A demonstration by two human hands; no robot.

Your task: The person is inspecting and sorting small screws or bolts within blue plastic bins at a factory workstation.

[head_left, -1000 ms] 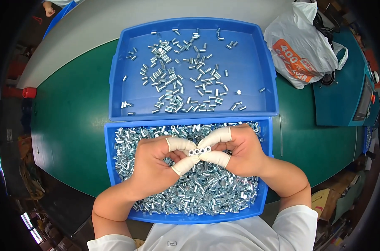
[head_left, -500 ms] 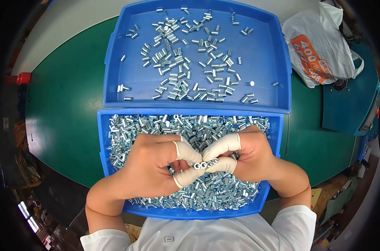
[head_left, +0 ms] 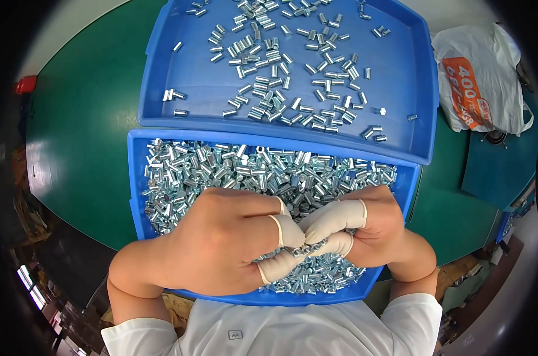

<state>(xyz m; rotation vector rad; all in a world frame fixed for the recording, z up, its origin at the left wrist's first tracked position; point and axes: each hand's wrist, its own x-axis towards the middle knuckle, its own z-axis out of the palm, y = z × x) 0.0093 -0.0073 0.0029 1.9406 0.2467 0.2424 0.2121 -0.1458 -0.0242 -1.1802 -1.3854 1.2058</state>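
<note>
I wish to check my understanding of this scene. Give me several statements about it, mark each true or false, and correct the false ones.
1. The left hand and right hand pinch small metal parts above the nearer tray. True.
2. The farther tray holds more parts than the nearer tray. False: the nearer tray is much fuller than the farther tray.
3. A white plastic bag lies to the right of the farther tray. True.
4. Both thumbs are bare. False: each wears a white finger cover.
5. The tabletop is red. False: it is green.
</note>
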